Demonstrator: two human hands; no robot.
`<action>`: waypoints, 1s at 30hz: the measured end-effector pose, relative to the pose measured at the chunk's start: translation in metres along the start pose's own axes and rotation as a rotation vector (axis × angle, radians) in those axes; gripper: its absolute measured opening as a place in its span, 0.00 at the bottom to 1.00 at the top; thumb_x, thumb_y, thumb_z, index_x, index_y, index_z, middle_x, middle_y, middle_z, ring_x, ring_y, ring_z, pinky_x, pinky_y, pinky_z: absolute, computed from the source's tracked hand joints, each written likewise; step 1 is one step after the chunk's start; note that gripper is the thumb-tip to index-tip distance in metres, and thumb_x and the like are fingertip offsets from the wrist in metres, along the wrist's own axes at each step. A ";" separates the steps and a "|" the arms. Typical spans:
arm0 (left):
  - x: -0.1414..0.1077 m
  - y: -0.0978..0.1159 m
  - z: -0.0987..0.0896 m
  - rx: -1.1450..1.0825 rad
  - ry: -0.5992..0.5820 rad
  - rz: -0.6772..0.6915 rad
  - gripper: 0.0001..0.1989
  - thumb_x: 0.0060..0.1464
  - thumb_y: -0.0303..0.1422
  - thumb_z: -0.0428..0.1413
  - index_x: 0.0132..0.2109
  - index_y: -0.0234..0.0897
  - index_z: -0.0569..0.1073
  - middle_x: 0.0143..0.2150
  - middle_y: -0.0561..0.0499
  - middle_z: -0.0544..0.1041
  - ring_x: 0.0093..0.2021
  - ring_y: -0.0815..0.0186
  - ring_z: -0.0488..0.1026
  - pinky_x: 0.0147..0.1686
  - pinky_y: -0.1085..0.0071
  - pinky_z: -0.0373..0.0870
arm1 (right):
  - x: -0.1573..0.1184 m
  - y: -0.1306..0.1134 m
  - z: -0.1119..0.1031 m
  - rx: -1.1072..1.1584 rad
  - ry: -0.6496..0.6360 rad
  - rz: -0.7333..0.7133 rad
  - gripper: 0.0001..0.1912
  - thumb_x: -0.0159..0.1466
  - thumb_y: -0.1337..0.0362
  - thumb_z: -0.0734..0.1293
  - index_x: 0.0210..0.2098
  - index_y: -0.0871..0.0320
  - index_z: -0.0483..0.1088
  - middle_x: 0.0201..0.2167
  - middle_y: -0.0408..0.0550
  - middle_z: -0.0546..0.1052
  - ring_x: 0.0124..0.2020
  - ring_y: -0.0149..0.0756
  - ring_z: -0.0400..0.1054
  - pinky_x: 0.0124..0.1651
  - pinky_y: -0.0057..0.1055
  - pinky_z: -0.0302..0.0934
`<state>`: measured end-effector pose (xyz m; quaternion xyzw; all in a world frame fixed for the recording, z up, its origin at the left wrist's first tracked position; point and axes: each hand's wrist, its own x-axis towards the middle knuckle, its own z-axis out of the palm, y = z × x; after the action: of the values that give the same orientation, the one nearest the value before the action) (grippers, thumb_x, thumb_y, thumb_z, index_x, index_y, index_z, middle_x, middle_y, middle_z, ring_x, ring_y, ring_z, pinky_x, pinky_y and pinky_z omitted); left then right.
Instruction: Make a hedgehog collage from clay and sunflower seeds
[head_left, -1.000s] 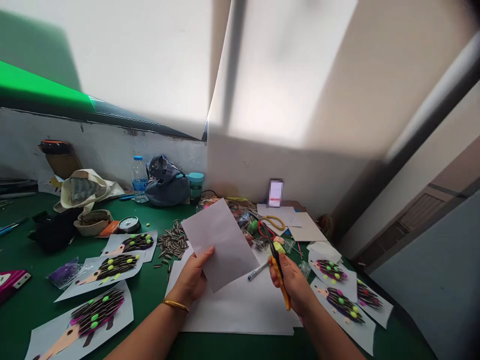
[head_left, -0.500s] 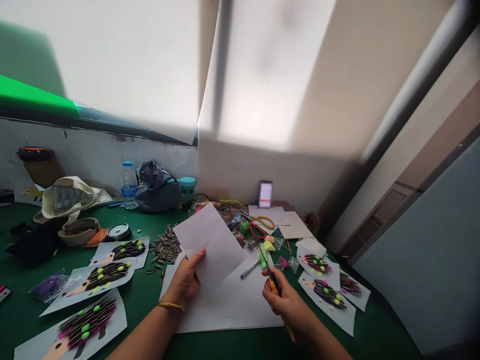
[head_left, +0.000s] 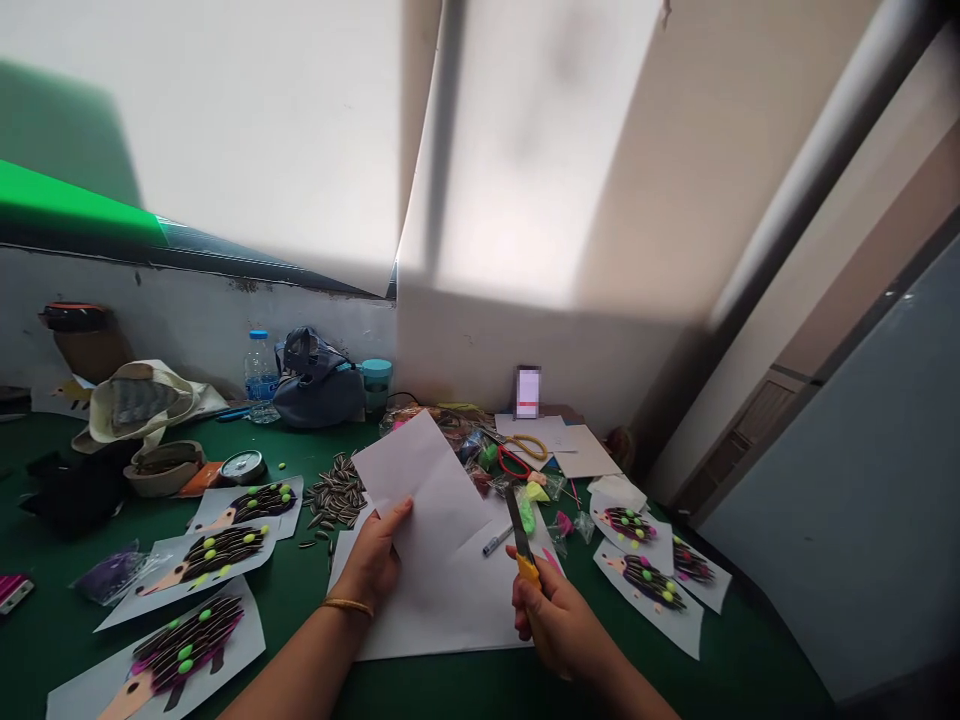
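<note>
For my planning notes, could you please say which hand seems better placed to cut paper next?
Probably the right hand: it grips the yellow-handled blade, while the left hand holds the white sheet.

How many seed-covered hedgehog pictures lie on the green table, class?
6. On the left: back hedgehog, middle hedgehog, front hedgehog. On the right: rear hedgehog, nearest hedgehog, and outermost hedgehog, partly covered. Others may be hidden.

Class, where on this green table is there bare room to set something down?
Bare green table shows between the seed pile and the blue-grey bag, between the nearest hedgehog picture and the left forearm, and on the near side of the white sheets. Crowding is worst behind the sheets, where scissors and packets bunch.
</note>
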<state>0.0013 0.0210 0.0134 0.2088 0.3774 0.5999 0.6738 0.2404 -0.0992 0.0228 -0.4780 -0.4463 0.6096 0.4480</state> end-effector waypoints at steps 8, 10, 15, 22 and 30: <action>-0.001 0.000 0.000 0.008 -0.048 0.008 0.17 0.50 0.24 0.63 0.48 0.37 0.74 0.38 0.47 0.82 0.36 0.60 0.81 0.41 0.64 0.79 | -0.002 0.029 0.010 0.090 0.027 0.025 0.42 0.58 0.42 0.69 0.62 0.58 0.54 0.30 0.42 0.71 0.26 0.31 0.65 0.30 0.30 0.58; 0.000 0.000 -0.001 0.008 -0.052 0.010 0.18 0.49 0.25 0.63 0.48 0.36 0.74 0.38 0.47 0.82 0.35 0.60 0.81 0.40 0.63 0.79 | -0.003 0.032 0.010 0.094 0.051 0.005 0.40 0.60 0.42 0.67 0.63 0.56 0.50 0.30 0.42 0.72 0.26 0.31 0.65 0.30 0.30 0.58; 0.002 0.000 -0.004 0.010 -0.079 -0.014 0.19 0.48 0.26 0.64 0.49 0.37 0.72 0.36 0.47 0.82 0.33 0.59 0.81 0.37 0.62 0.79 | -0.003 0.039 0.005 0.044 -0.015 -0.033 0.29 0.65 0.47 0.64 0.58 0.56 0.56 0.34 0.44 0.74 0.28 0.31 0.68 0.32 0.30 0.59; -0.002 0.002 0.001 -0.002 -0.023 -0.010 0.15 0.50 0.25 0.62 0.46 0.39 0.72 0.34 0.50 0.81 0.32 0.61 0.80 0.37 0.64 0.79 | -0.001 0.037 0.000 0.040 -0.074 -0.013 0.31 0.63 0.48 0.67 0.59 0.57 0.60 0.34 0.44 0.73 0.30 0.32 0.69 0.35 0.32 0.61; -0.018 0.009 0.013 -0.036 0.010 -0.059 0.14 0.52 0.25 0.61 0.46 0.39 0.73 0.32 0.51 0.80 0.31 0.62 0.80 0.37 0.63 0.79 | -0.020 0.024 0.002 -0.039 -0.134 -0.080 0.34 0.64 0.47 0.65 0.63 0.59 0.59 0.33 0.46 0.76 0.29 0.34 0.70 0.37 0.34 0.61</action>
<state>0.0052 0.0079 0.0322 0.1826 0.3760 0.5875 0.6929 0.2385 -0.1234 0.0030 -0.4266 -0.5056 0.6131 0.4318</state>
